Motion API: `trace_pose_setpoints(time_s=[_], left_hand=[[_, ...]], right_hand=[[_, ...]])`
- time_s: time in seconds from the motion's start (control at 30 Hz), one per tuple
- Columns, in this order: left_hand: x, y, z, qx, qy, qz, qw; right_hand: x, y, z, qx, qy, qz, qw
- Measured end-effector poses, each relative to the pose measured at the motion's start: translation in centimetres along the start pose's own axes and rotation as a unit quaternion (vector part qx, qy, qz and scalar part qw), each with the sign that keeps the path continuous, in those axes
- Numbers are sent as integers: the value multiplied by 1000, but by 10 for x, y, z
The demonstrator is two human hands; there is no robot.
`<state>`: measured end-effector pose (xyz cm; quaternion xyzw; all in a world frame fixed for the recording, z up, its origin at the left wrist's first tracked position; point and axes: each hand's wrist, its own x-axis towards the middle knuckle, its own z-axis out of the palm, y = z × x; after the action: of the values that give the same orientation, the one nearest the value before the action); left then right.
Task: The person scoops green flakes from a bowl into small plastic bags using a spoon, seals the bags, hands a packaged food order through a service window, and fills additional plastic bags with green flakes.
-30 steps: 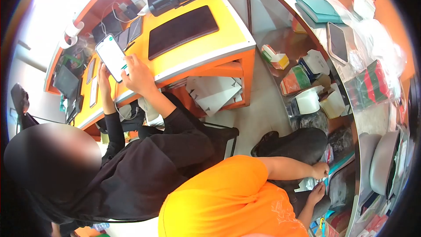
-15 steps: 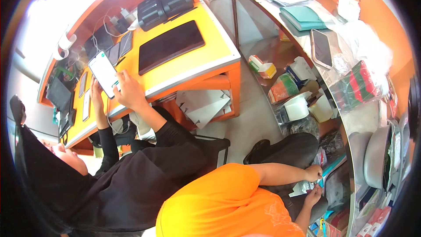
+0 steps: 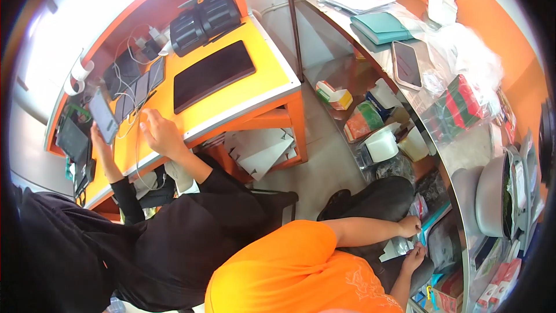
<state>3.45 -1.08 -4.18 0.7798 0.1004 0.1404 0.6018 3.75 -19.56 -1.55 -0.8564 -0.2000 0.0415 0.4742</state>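
My left hand (image 3: 410, 226) is closed in a pinch above my lap. Just below it in the picture, my right hand (image 3: 413, 257) has its fingers closed too. The two sets of fingertips nearly meet, and whatever small thing lies in them is too small to name. A white piece with clear plastic (image 3: 396, 248) lies beside the hands, over my dark trousers (image 3: 376, 204). Close behind the fingers is a blue-edged flat item (image 3: 434, 218), partly covered by clear plastic.
At left, a co-worker in black (image 3: 174, 226) holds a phone (image 3: 103, 117) over a yellow table (image 3: 220, 103) bearing a dark tablet (image 3: 214, 75). On the right-hand counter are a phone (image 3: 407, 65), a teal folder (image 3: 380, 27) and a metal pot (image 3: 492, 197). Boxes (image 3: 364, 120) fill the shelf beneath.
The co-worker's phone has gone from two hands to one and is turned away; their other hand is now apart from it. My hands stay close together with little movement. The view has shifted slightly.
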Motion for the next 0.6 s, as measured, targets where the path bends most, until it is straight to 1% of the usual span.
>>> trace_pose_setpoints(time_s=[0.03,0.13,0.17,0.27,0.33,0.43,0.53,0.6], left_hand=[[-1,0,-1,-9,-7,-1,1000],[0,-10,5,-63,-20,17,998],[0,-15,8,-86,-22,27,996],[-9,4,-9,-95,-55,1,994],[-7,4,-9,-65,-47,19,997],[-6,3,-6,-56,-53,21,997],[-6,3,-6,-55,-75,21,995],[-7,5,-8,-54,-87,25,994]], right_hand=[[0,0,0,1,5,1,1000],[2,-1,0,66,26,81,994],[1,-2,1,87,33,81,992],[0,-10,2,138,41,94,985],[-1,-19,-1,156,28,119,980],[-1,-34,0,153,34,107,982],[1,-25,0,158,8,51,986],[1,-20,-1,161,-9,71,984]])
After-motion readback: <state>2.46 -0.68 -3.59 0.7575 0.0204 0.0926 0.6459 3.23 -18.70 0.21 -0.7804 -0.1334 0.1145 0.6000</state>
